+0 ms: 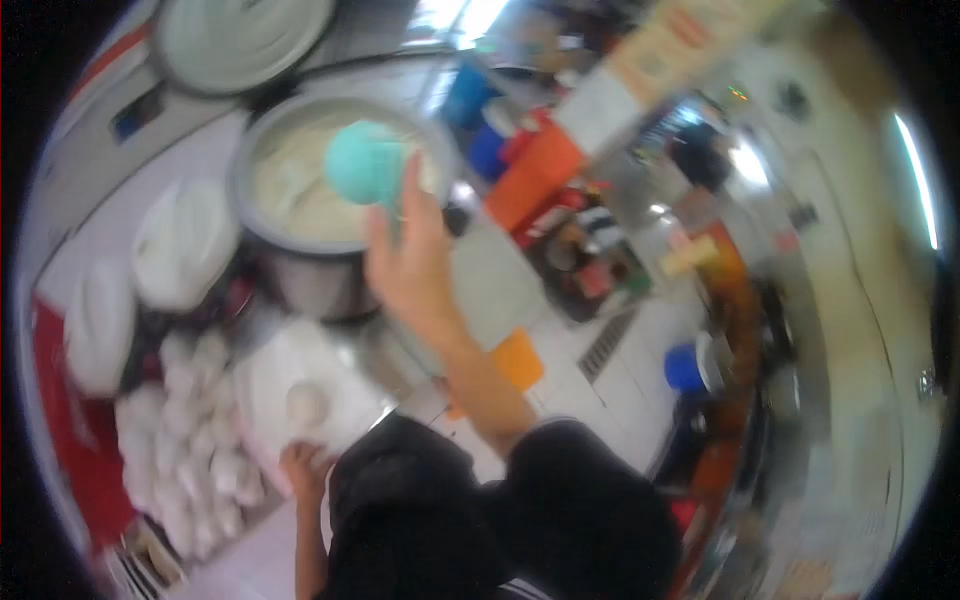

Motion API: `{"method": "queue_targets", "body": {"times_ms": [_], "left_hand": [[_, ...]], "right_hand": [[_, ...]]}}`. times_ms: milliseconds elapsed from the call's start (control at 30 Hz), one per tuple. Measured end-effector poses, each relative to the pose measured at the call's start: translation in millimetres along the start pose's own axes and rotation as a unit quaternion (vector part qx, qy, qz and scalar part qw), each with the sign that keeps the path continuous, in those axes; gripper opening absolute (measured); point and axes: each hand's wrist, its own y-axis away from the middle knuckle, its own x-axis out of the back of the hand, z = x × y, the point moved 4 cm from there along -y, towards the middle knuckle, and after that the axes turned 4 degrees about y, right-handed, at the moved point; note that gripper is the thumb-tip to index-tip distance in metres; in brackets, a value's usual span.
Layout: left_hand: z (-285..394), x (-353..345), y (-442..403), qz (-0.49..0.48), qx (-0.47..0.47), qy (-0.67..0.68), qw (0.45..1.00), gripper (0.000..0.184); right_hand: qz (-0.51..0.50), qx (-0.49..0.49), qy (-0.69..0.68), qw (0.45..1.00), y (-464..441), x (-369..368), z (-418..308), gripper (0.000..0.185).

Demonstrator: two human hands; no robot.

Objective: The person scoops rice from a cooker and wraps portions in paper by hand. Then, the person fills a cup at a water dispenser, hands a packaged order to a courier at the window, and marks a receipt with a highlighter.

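A large round metal pot with a thick pale rim (320,285) stands open, its cream-coloured contents (285,195) uneven and blurred. A heap of rounded white bundles (190,440) lies below it in view, beside a smooth white sheet, seemingly plastic (275,360), spread flat with a shiny edge. The person's bare right hand (415,250) reaches up to the pot, fingers closed around the handle of a turquoise, round-headed scoop (360,165). The scoop's head looks smooth, matt and evenly coloured; it appears over the pot's mouth, though whether it touches the contents cannot be told. The bare left hand (307,468), fingers bent, is at the sheet's near edge; whether it pinches anything is unclear. Just beyond it, a small round off-white lump (307,403) sits on the sheet.
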Motion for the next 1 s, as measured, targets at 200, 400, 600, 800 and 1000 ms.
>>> {"method": "queue_targets", "body": {"times_ms": [200, 400, 600, 800, 1000], "left_hand": [[11.3, 6.0, -11.2, -0.005, -0.03, 0.012, 0.999, 0.018], [27.5, 21.2, -26.9, 0.016, 0.0, 0.078, 0.997, 0.004], [29.4, 20.0, -44.6, 0.008, 0.048, 0.081, 0.996, 0.008], [85.9, 31.2, -49.6, -0.015, -0.023, -0.06, 0.998, 0.013], [78.3, 38.3, -39.2, 0.001, 0.044, -0.096, 0.994, 0.016]], "right_hand": [[-0.086, 0.281, -0.167, 0.941, 113.9, -13.5, -53.7, 0.029], [-0.374, 0.253, -0.135, 0.882, 298.3, -90.3, 52.6, 0.021], [-0.426, 0.17, -0.092, 0.884, 322.6, -115.1, 97.4, 0.015], [-0.467, 0.158, -0.108, 0.863, 312.0, -121.2, 95.1, 0.015], [-0.443, 0.188, -0.141, 0.865, 296.2, -112.4, 91.8, 0.014]]}}
